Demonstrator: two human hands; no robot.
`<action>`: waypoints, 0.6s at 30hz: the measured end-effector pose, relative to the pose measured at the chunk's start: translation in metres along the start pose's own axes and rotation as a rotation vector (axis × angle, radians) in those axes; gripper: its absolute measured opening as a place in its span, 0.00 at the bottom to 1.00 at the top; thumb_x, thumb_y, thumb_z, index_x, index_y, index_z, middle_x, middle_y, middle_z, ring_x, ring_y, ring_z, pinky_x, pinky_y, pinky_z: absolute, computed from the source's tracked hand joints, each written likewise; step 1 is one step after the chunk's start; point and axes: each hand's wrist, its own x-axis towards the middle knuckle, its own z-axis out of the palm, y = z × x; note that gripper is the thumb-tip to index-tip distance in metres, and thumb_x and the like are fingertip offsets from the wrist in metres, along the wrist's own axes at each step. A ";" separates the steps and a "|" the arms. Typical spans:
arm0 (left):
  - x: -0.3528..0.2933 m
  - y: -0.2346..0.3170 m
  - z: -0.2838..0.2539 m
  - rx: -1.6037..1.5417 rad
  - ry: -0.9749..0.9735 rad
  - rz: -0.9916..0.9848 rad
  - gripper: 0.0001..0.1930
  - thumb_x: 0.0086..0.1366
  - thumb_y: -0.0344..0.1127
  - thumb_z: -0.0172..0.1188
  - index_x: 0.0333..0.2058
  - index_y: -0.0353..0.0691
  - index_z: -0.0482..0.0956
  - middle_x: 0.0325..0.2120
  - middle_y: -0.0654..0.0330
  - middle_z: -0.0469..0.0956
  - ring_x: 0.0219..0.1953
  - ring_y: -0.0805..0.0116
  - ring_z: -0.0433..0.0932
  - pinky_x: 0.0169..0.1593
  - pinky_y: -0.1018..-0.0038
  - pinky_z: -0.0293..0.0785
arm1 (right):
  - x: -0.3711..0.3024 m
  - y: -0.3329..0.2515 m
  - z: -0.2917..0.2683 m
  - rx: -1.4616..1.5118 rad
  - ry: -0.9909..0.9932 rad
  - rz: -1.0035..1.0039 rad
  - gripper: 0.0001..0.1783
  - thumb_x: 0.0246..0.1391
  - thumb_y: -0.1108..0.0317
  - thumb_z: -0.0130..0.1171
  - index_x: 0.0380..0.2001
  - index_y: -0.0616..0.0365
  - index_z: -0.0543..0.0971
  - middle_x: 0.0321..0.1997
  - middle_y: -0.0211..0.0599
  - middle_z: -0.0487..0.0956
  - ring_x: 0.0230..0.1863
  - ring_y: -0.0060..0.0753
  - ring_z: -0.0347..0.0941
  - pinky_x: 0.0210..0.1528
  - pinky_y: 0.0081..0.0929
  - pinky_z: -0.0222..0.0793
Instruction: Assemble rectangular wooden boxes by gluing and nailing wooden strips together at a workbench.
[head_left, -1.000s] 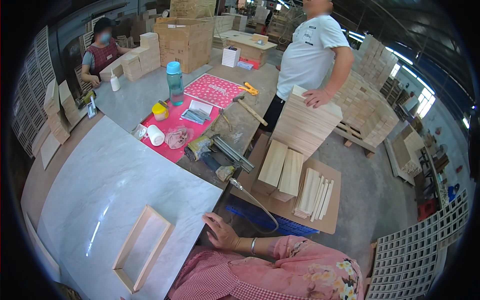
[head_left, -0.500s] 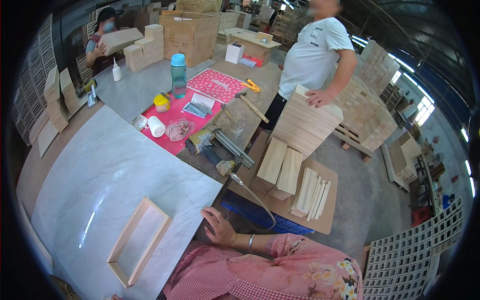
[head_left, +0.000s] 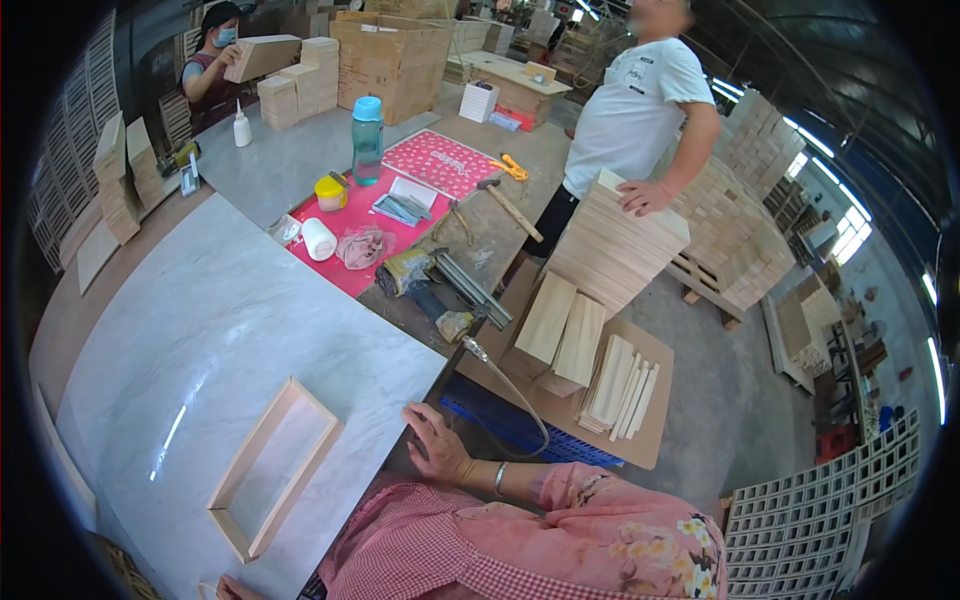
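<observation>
A rectangular wooden frame of thin pale strips lies on the white marbled tabletop. My right hand rests at the table's right edge, its fingers apart and bent over the rim, holding nothing. Only a small part of my left hand shows at the lower border, below the frame's near end and not touching it. Beside that hand is a thin pale curved piece; whether I hold it is cut off from sight. A nail gun with an air hose lies beyond my right hand.
A blue bottle, yellow tub, pink cloth and hammer lie farther back. Wooden boards and thin strips sit on cardboard at right. One person leans on stacked boards; another handles a wooden block.
My left hand has come further into view at the lower edge. The view has shifted slightly. The person at far left has raised the wooden block; my right hand stays at the edge.
</observation>
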 end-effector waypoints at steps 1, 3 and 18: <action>0.000 -0.002 0.002 -0.044 0.014 0.028 0.17 0.70 0.41 0.58 0.37 0.29 0.83 0.33 0.40 0.81 0.38 0.40 0.78 0.49 0.57 0.75 | 0.000 0.000 0.000 -0.002 0.001 -0.004 0.41 0.51 0.76 0.63 0.70 0.62 0.63 0.72 0.50 0.60 0.63 0.48 0.69 0.61 0.29 0.72; 0.000 -0.004 0.007 -0.133 0.041 0.085 0.17 0.70 0.42 0.58 0.38 0.30 0.84 0.34 0.40 0.81 0.40 0.40 0.78 0.51 0.57 0.74 | 0.001 0.000 -0.002 -0.007 0.005 -0.011 0.42 0.51 0.76 0.63 0.70 0.61 0.63 0.72 0.50 0.61 0.63 0.48 0.69 0.60 0.29 0.72; -0.011 0.022 -0.004 -0.117 0.036 0.064 0.16 0.69 0.40 0.58 0.38 0.29 0.84 0.34 0.40 0.82 0.39 0.41 0.79 0.50 0.59 0.75 | 0.000 0.000 -0.003 -0.023 -0.003 -0.009 0.42 0.50 0.75 0.64 0.70 0.61 0.63 0.72 0.50 0.61 0.62 0.48 0.70 0.60 0.30 0.73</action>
